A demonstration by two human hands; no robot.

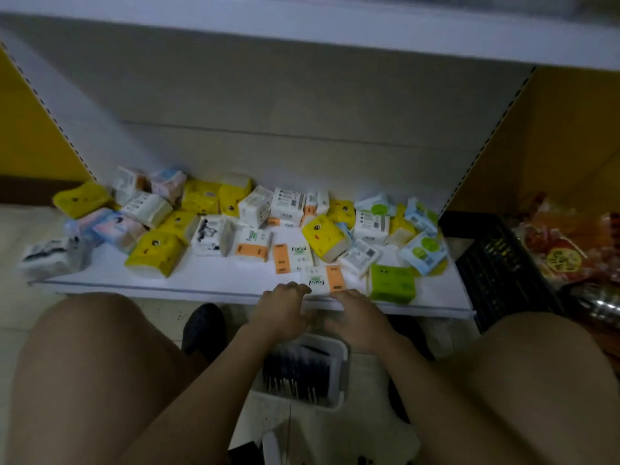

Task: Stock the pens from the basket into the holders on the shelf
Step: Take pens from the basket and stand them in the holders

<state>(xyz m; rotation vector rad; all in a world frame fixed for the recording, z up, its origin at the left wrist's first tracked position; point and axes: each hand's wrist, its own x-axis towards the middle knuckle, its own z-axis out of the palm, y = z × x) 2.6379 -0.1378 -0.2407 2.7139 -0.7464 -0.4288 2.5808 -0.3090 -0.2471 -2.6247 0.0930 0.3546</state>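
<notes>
At the shelf (214, 280) front edge | left hand (285, 305) curls against the Facial tissue pack (322, 280), grip unclear; right hand (359, 317) lies loosely spread at its near side | pens (298, 370) sit in the basket (342, 367) below the shelf edge; no holders in view | risk: loose packs (157, 256) crowd the shelf; a nudge may tip one off.

head cam | worn high — facing forward and down | close over low shelf (218, 273) | single view
</notes>
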